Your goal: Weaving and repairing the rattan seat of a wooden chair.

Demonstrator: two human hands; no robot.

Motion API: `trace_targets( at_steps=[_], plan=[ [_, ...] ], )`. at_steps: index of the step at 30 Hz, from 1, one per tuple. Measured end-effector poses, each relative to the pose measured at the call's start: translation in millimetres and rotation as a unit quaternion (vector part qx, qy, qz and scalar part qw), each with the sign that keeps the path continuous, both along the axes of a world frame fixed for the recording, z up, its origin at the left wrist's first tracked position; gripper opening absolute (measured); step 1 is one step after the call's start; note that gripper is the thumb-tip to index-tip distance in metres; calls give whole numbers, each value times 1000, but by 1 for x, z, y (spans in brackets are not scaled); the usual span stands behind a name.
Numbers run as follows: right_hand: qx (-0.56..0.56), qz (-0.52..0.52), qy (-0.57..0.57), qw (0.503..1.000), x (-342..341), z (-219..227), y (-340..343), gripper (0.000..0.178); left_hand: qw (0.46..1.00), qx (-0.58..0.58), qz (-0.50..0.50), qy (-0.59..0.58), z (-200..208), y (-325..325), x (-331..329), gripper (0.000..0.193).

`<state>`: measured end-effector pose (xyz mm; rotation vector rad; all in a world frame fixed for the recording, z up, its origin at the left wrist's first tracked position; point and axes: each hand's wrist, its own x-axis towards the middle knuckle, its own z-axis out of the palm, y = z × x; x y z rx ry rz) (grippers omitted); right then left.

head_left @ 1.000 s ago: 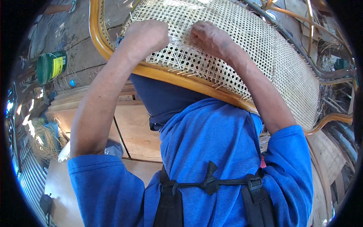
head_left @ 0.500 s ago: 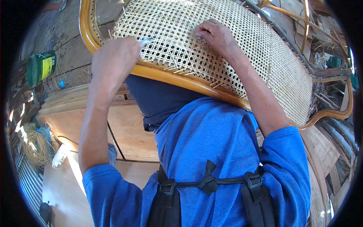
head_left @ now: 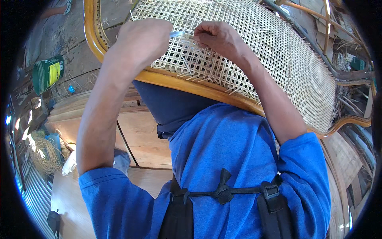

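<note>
Woven cane webbing is stretched over a curved, varnished wooden frame that lies against my lap. Short strand ends stick out along its near edge. My left hand is closed around a small hand tool, whose shiny bluish tip shows past the fingers; its handle is hidden, so I cannot tell its exact kind. Just right of that tip, my right hand is held over the weave with thumb and fingers pinched. What the pinch holds, if anything, is too small to make out.
On the wooden floor at the left stands a green bucket with a yellow label, a small blue scrap near it. A coil of loose cane strands lies lower left. Bare wooden furniture frames crowd the upper right.
My left hand has moved right and slightly up, bringing the tool's tip close to my right hand. The right hand has shifted slightly left, still pinched.
</note>
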<state>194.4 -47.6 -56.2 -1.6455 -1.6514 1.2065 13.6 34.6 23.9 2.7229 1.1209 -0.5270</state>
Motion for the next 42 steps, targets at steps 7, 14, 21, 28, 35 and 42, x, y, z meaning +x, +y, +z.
trace_targets(
  at_steps=[7, 14, 21, 28, 35, 42],
  plan=[
    [19, -78, -85, 993, -7, -2, -13, 17, 989, -45, -96, 106, 2, 1, 38, 19],
    [36, -87, -56, 994, -10, 3, -17, 16, 975, -59, -176, 118, -2, 1, 55, 20],
    [68, -169, -95, 979, -16, -1, -25, 17, 980, -78, -162, 81, -18, 1, 48, 17],
    [149, -158, -77, 973, -23, -10, -31, 14, 990, -75, -123, 13, -27, -4, 23, 19],
    [103, -25, -187, 977, -17, -9, -13, 15, 993, -74, -79, 44, -15, -5, 37, 28],
    [266, 160, -225, 924, -8, 7, 6, 17, 999, -35, -39, 8, -17, -9, 15, 30]
  ],
)
